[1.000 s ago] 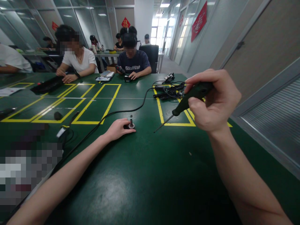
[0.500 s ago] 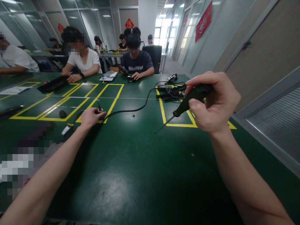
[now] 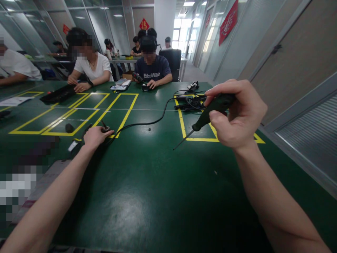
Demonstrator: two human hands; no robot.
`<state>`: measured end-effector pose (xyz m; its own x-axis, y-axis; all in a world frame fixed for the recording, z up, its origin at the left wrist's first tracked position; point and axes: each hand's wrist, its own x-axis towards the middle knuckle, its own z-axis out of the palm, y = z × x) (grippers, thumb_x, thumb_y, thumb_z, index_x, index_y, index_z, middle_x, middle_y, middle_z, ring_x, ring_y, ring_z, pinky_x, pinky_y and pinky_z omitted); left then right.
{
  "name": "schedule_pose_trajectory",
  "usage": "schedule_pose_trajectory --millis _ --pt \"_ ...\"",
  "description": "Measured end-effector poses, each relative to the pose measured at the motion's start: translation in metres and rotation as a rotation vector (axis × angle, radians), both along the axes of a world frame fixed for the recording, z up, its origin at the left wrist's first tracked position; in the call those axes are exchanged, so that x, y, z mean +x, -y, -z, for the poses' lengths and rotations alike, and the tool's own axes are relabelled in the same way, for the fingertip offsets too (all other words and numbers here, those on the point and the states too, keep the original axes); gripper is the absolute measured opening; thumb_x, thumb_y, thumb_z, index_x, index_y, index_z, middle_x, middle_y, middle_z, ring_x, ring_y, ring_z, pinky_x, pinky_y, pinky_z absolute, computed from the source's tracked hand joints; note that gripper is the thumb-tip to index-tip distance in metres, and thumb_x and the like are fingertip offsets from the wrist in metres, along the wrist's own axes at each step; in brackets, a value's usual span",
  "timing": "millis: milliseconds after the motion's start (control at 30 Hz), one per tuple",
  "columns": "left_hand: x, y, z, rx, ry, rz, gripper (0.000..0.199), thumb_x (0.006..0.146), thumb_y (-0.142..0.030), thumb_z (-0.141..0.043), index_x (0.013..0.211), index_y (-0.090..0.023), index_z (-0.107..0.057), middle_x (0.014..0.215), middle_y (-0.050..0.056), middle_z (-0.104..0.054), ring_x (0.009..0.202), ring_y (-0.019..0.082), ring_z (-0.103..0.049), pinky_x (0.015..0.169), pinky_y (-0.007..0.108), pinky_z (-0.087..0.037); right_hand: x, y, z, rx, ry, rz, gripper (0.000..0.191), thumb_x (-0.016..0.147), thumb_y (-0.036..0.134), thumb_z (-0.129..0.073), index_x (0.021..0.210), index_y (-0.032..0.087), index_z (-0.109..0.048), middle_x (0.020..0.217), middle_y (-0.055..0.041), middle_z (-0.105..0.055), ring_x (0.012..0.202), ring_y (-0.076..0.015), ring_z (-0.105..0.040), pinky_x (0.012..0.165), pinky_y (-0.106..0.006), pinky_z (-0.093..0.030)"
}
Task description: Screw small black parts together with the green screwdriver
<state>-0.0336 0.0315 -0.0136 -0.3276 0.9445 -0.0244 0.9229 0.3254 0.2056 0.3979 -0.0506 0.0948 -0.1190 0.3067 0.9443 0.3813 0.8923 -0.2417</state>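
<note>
Over the table, screwdriver in the right hand.

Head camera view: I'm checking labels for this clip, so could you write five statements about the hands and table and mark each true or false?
1. The right hand grips a screwdriver. True.
2. The screwdriver's shaft points straight up at the ceiling. False: the shaft slants downward, toward the left.
3. The left hand holds a small dark part with a pale ring. True.
4. The long cable on the table is white. False: the cable is black.
5. Yellow tape marks outlines on the green table. True.
</note>
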Motion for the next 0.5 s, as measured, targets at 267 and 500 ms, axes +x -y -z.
schedule_pose_trajectory --millis 267,500 --pt "-0.004 0.002 -0.032 -0.119 -0.062 -0.032 0.041 0.078 -0.044 -0.073 0.109 -0.018 -0.079 0.105 0.011 -0.082 0.096 0.030 -0.076 0.071 0.029 -0.055 0.000 0.000 0.000 0.002 0.015 -0.031 0.029 0.075 0.019 -0.066 0.102 0.027 -0.070 0.080 0.0005 -0.065 0.061 -0.0152 -0.058 0.055 -0.032 -0.050" --pt "-0.001 0.008 -0.055 -0.104 -0.066 -0.058 0.038 0.080 -0.039 -0.069 0.111 -0.019 -0.081 0.106 0.009 -0.082 0.097 0.028 -0.075 0.070 0.028 -0.055 0.000 0.000 0.000 0.029 0.024 -0.006 0.031 0.075 0.017 -0.064 0.103 0.028 -0.070 0.080 0.0006 -0.063 0.066 -0.0165 -0.058 0.058 -0.032 -0.050"
